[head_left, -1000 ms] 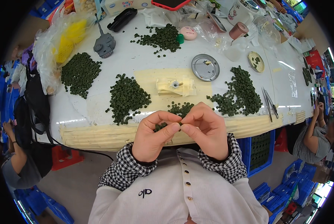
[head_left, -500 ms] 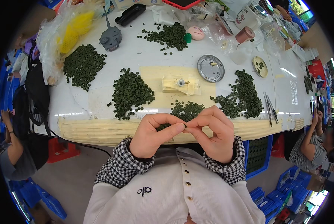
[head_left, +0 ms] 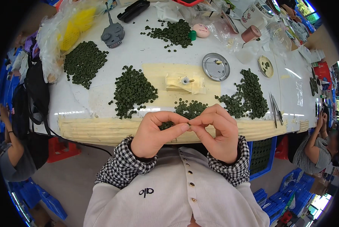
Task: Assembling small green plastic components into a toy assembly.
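Observation:
My left hand (head_left: 154, 134) and my right hand (head_left: 218, 133) meet above the table's front edge, thumbs and forefingers pinched tip to tip. A small dark green piece (head_left: 189, 125) is held between them, mostly hidden by the fingertips. Just beyond the hands lies a small pile of dark green round pieces (head_left: 191, 109), each like a tiny wheel. A few more of them show through the gap beside my left fingers. Farther back, a block wrapped in cream tape (head_left: 177, 82) has a metal pin with a brownish tip sticking out of it.
Larger piles of green pieces lie left (head_left: 133, 92), far left (head_left: 84, 62), back (head_left: 175, 34) and right (head_left: 253, 94). A round metal lid (head_left: 216, 67), tweezers (head_left: 273, 109), a grey model tank turret (head_left: 113, 34) and a cream dish (head_left: 266, 67) surround them. Padded tape lines the front edge (head_left: 97, 130).
The view has shifted slightly. Both hands keep pinching the small piece in nearly the same place, with only slight finger movement.

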Motion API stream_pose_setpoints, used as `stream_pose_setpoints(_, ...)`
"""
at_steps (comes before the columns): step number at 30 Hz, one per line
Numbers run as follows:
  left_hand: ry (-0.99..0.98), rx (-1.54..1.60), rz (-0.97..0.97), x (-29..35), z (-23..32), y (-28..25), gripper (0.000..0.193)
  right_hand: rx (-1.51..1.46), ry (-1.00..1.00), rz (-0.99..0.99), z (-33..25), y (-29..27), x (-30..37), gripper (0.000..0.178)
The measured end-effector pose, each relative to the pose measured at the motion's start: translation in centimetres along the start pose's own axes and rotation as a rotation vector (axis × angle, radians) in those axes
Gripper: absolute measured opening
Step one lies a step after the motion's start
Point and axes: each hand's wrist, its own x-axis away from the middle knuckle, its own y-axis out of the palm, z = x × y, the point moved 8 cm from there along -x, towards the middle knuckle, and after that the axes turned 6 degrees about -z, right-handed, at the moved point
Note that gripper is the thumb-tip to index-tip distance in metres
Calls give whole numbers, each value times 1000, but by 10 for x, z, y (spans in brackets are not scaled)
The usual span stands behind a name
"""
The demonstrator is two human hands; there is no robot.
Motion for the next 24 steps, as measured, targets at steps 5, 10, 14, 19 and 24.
stream_pose_setpoints(5,-11,10,-9,1,1,1,13,-49,21,-1,4,2,0,15)
stream_pose_setpoints(10,-91,145,-21,1,-5,2,14,-90,46,-10,8,3,0,14)
stream_pose_setpoints(14,-80,121,-16,0,-4,2,13,-123,77,1,13,4,2,14)
stream_pose_setpoints(19,-70,80,8,1,-7,-1,14,-164,126,-67,17,9,5,13)
stream_pose_setpoints(24,-1,-3,33,1,-2,-1,14,-153,111,-15,18,8,4,12)
